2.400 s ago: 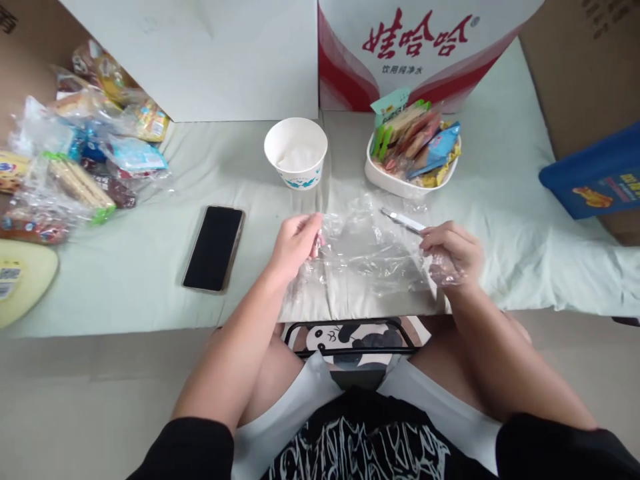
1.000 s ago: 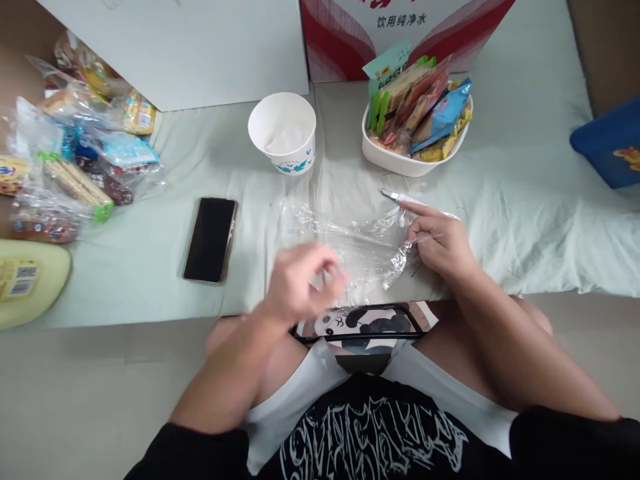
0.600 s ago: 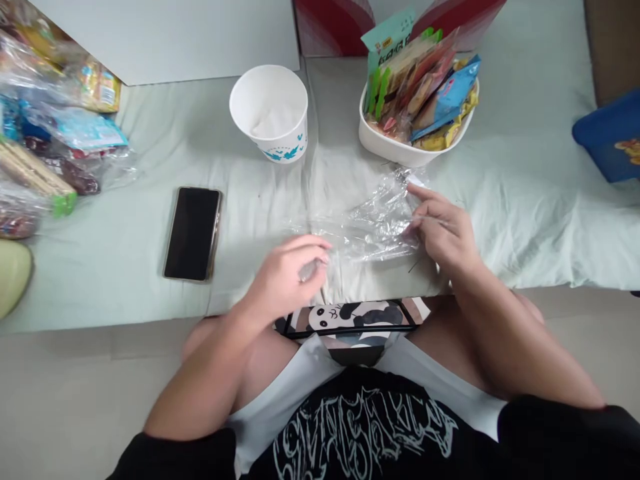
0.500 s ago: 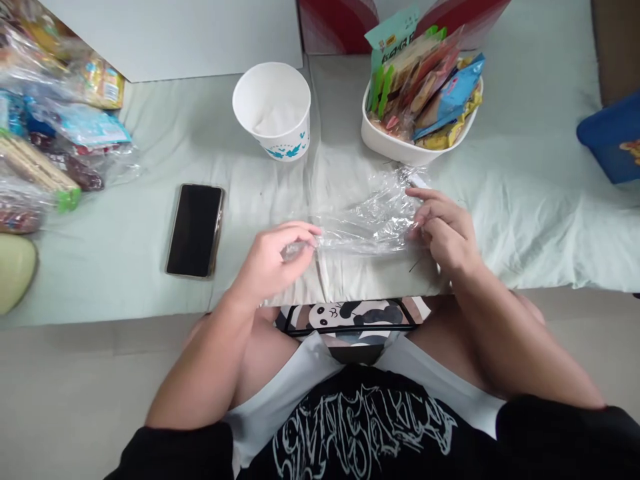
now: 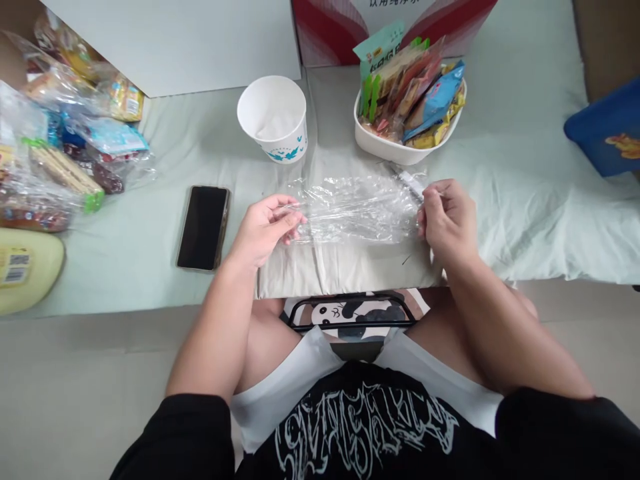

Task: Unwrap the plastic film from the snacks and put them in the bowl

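Note:
A clear plastic bag (image 5: 355, 210) is stretched between my two hands, low over the cloth. My left hand (image 5: 267, 227) pinches its left end between thumb and fingers. At the right end my right hand (image 5: 447, 220) is closed on the plastic, thumb pressed against curled fingers. A thin white strip (image 5: 413, 185) lies just beyond the right hand's fingertips, by the bag's upper right corner; I cannot tell whether the hand touches it. Past the bag stand a white paper tub (image 5: 281, 143) with crumpled white material inside and a white basket (image 5: 395, 153) filled with packaged snacks.
A phone (image 5: 203, 228) lies left of my left hand. Bagged snacks (image 5: 75, 143) and a pale yellow container (image 5: 30, 270) crowd the far left. A white box (image 5: 185, 43) and a red and white carton (image 5: 330, 33) stand behind. A blue container (image 5: 607, 130) is at right.
The bag has gone from bunched to spread flatter and wider. My left hand moved left and away from me; my right hand's fingers have curled shut on the plastic. The view shifted slightly.

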`<state>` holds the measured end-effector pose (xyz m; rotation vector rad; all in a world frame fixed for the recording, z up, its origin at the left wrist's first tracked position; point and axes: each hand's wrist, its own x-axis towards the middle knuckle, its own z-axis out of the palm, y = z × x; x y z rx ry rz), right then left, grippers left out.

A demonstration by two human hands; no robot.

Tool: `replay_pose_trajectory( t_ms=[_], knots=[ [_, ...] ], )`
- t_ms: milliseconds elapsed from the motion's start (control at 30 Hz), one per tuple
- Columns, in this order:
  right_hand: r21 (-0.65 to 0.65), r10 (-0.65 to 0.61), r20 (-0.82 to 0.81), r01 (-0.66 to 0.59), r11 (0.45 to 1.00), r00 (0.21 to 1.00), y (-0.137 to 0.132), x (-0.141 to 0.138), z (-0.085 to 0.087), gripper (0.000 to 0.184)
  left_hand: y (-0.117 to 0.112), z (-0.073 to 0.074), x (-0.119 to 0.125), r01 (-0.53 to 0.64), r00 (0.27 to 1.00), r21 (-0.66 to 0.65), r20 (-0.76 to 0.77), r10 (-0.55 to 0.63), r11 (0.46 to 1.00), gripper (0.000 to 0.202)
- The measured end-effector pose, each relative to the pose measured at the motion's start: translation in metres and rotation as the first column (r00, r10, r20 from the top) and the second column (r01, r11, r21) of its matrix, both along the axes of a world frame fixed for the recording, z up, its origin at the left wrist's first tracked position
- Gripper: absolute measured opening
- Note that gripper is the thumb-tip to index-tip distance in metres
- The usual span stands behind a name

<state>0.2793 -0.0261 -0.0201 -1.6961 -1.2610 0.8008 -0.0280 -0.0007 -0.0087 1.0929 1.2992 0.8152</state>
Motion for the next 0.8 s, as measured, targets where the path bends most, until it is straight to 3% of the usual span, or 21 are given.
replay_pose_trajectory(
  t_ms=[267, 500, 667, 800],
  knots=[
    [-0.071, 0.022, 0.039, -0.019, 0.997, 0.999, -0.008, 0.002, 0.006, 0.020, 0.009, -0.008, 0.007, -0.204, 0.964, 0.152, -0.142, 0.225, 0.967, 0.020],
    [-0.140, 0.034, 0.051, -0.027, 0.990, 0.998, -0.007, 0.001, 0.008, 0.020, 0.017, -0.007, 0.013, -0.287, 0.952, 0.242, -0.033, 0.304, 0.927, 0.016],
    [-0.114, 0.103, 0.082, -0.094, 0.989, 0.991, -0.010, 0.001, 0.008, 0.014, 0.022, -0.009, 0.013, -0.235, 0.964, 0.177, -0.080, 0.252, 0.956, 0.012],
    [-0.064, 0.038, 0.153, -0.028, 0.998, 0.988, -0.012, 0.001, 0.006, 0.015, 0.027, -0.011, 0.009, -0.184, 0.978, 0.157, -0.072, 0.197, 0.970, 0.015]
  ],
)
